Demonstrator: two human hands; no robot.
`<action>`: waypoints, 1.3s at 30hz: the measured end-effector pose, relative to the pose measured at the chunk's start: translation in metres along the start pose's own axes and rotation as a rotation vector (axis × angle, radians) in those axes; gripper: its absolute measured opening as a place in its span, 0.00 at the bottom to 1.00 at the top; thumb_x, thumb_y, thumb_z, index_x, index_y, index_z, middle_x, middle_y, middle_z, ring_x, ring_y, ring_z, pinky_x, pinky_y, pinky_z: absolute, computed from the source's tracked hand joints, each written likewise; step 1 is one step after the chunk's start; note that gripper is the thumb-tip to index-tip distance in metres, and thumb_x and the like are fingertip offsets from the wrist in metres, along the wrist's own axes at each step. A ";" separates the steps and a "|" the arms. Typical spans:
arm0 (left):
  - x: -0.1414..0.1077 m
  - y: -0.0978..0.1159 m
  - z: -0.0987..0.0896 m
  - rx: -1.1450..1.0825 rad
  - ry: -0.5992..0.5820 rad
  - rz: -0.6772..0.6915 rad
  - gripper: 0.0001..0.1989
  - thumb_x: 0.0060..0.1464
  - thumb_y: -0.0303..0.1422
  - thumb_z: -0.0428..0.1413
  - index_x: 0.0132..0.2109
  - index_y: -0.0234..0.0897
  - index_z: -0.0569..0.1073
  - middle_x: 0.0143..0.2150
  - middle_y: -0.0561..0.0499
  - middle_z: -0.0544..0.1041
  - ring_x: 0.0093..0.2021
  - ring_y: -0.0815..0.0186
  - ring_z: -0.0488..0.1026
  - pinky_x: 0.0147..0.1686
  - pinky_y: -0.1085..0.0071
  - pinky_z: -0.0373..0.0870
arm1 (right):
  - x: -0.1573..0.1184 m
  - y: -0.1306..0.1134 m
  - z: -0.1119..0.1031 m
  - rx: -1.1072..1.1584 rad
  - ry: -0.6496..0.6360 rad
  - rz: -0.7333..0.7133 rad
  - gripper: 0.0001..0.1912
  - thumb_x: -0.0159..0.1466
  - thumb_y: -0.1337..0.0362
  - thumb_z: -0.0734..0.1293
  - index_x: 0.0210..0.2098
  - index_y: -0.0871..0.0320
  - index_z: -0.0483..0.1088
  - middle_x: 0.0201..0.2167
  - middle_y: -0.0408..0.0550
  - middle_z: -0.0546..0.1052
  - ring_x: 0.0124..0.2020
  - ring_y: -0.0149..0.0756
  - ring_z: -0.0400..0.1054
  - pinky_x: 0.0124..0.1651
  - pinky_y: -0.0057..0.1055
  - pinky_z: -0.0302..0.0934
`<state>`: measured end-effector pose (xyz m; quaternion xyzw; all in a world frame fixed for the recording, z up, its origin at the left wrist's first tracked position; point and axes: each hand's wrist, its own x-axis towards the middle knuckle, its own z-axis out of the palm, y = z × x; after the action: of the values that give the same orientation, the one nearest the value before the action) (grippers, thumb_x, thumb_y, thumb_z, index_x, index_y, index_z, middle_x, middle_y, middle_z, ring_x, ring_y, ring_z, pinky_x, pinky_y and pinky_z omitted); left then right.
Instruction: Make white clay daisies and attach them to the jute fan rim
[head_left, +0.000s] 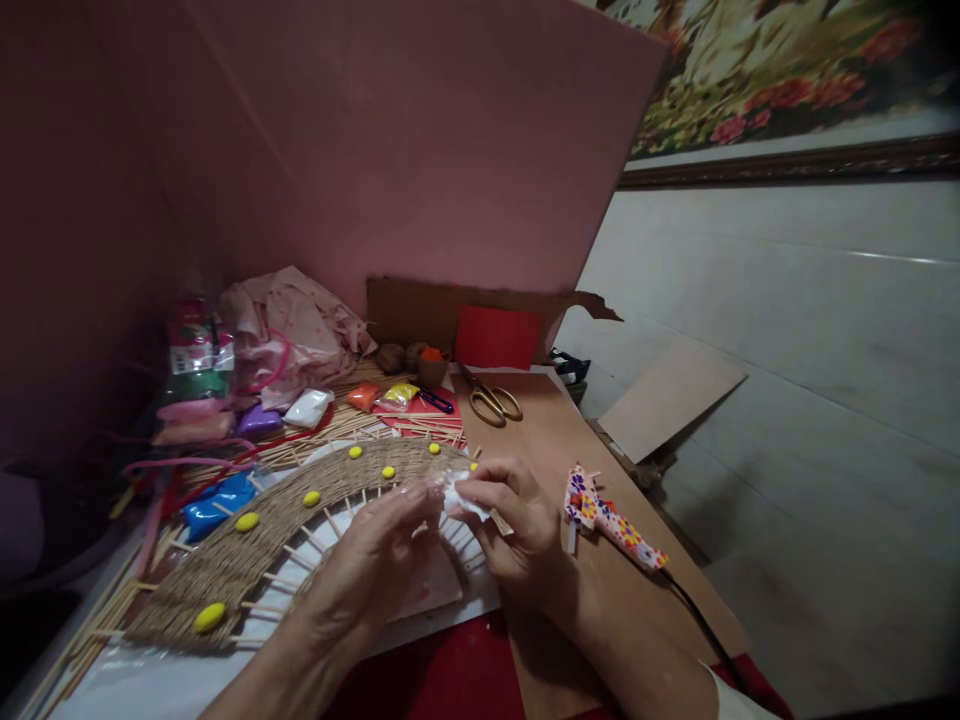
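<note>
Both hands meet over the right part of a woven fan-shaped arch [277, 514]. My right hand [521, 520] pinches a crumpled soft white piece in a clear wrapper [454, 496]; whether it is clay or tissue I cannot tell. Curled against the left side of this piece are the fingers of my left hand [386, 525], which also seem to grip the clear wrapper. Brown cord is woven through thin wooden sticks to form the arch, and several yellow dots [247, 521] sit on it. Beneath the arch lies a white sheet [120, 685].
A flower-patterned glue gun [615, 525] with a black cord lies on the brown board [555, 640] at right. Gold-handled scissors [495, 405] rest further back. Packets of coloured clay, such as a blue packet [217, 505], are at left. Wooden sticks [330, 412] spread behind the arch.
</note>
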<state>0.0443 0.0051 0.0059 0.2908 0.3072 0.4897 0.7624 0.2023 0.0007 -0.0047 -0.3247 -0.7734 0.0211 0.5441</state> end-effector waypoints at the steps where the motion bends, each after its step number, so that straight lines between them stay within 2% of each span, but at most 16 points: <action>1: 0.000 0.000 0.000 -0.016 -0.015 0.007 0.04 0.48 0.31 0.61 0.31 0.36 0.79 0.32 0.48 0.76 0.36 0.63 0.69 0.39 0.68 0.66 | 0.000 -0.001 -0.001 0.004 0.002 -0.015 0.16 0.59 0.77 0.65 0.45 0.57 0.69 0.38 0.49 0.68 0.39 0.34 0.67 0.40 0.30 0.66; 7: -0.005 0.002 0.001 0.025 -0.089 -0.002 0.05 0.50 0.30 0.60 0.27 0.38 0.79 0.29 0.48 0.75 0.32 0.63 0.67 0.38 0.68 0.64 | -0.002 -0.006 -0.005 0.004 0.000 -0.085 0.20 0.57 0.79 0.63 0.47 0.57 0.68 0.41 0.50 0.69 0.43 0.35 0.67 0.44 0.31 0.67; 11: -0.004 0.001 -0.001 -0.008 -0.074 -0.005 0.04 0.48 0.31 0.61 0.29 0.36 0.79 0.31 0.47 0.76 0.34 0.63 0.68 0.39 0.67 0.64 | -0.004 -0.008 -0.006 -0.012 0.014 -0.102 0.19 0.58 0.78 0.63 0.47 0.57 0.68 0.40 0.50 0.69 0.41 0.34 0.67 0.42 0.31 0.68; 14: -0.003 0.000 -0.002 0.000 -0.061 0.007 0.08 0.47 0.33 0.61 0.36 0.35 0.80 0.38 0.45 0.78 0.40 0.61 0.70 0.42 0.66 0.64 | -0.005 -0.007 -0.005 -0.031 0.041 -0.083 0.17 0.59 0.77 0.64 0.46 0.55 0.68 0.40 0.49 0.70 0.38 0.34 0.68 0.40 0.32 0.69; 17: -0.004 0.001 -0.003 0.010 -0.012 -0.013 0.09 0.48 0.34 0.61 0.38 0.39 0.80 0.43 0.44 0.78 0.44 0.57 0.70 0.41 0.64 0.64 | -0.004 -0.006 -0.004 -0.037 0.054 -0.064 0.17 0.60 0.76 0.63 0.46 0.54 0.67 0.39 0.49 0.70 0.39 0.35 0.68 0.40 0.33 0.69; 20: -0.005 0.002 -0.003 -0.025 0.009 -0.033 0.07 0.48 0.35 0.61 0.36 0.42 0.80 0.42 0.47 0.78 0.43 0.58 0.71 0.39 0.65 0.64 | -0.004 -0.005 -0.003 -0.040 0.068 -0.074 0.16 0.60 0.76 0.63 0.45 0.55 0.68 0.39 0.49 0.70 0.39 0.35 0.69 0.40 0.32 0.69; 26: -0.004 0.002 -0.006 -0.109 -0.037 -0.038 0.05 0.49 0.31 0.61 0.35 0.36 0.79 0.37 0.48 0.77 0.38 0.64 0.70 0.38 0.69 0.64 | -0.003 -0.003 -0.003 0.003 0.003 -0.062 0.18 0.60 0.78 0.61 0.46 0.56 0.67 0.40 0.50 0.69 0.41 0.35 0.68 0.42 0.32 0.69; 33: -0.002 0.002 -0.004 -0.160 -0.034 -0.027 0.07 0.50 0.33 0.61 0.37 0.35 0.78 0.41 0.47 0.77 0.43 0.62 0.70 0.39 0.68 0.64 | -0.002 0.000 0.000 -0.057 0.011 -0.040 0.16 0.60 0.70 0.68 0.47 0.55 0.65 0.40 0.50 0.70 0.41 0.37 0.68 0.42 0.34 0.68; 37: -0.002 0.001 -0.001 -0.089 0.014 -0.002 0.09 0.50 0.35 0.61 0.39 0.37 0.78 0.44 0.47 0.77 0.45 0.62 0.69 0.40 0.68 0.63 | -0.003 0.000 0.000 -0.157 -0.013 -0.026 0.17 0.61 0.72 0.65 0.49 0.55 0.66 0.40 0.51 0.72 0.41 0.37 0.69 0.40 0.35 0.68; 39: -0.002 0.000 0.000 -0.059 0.040 -0.008 0.11 0.50 0.38 0.60 0.40 0.39 0.78 0.47 0.48 0.77 0.48 0.60 0.68 0.40 0.68 0.61 | -0.001 -0.001 -0.001 -0.152 0.017 0.000 0.15 0.62 0.73 0.63 0.48 0.55 0.68 0.39 0.50 0.73 0.39 0.36 0.69 0.39 0.33 0.67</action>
<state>0.0434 0.0036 0.0060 0.2573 0.3090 0.5009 0.7664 0.2032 -0.0013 -0.0045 -0.3654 -0.7682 -0.0404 0.5242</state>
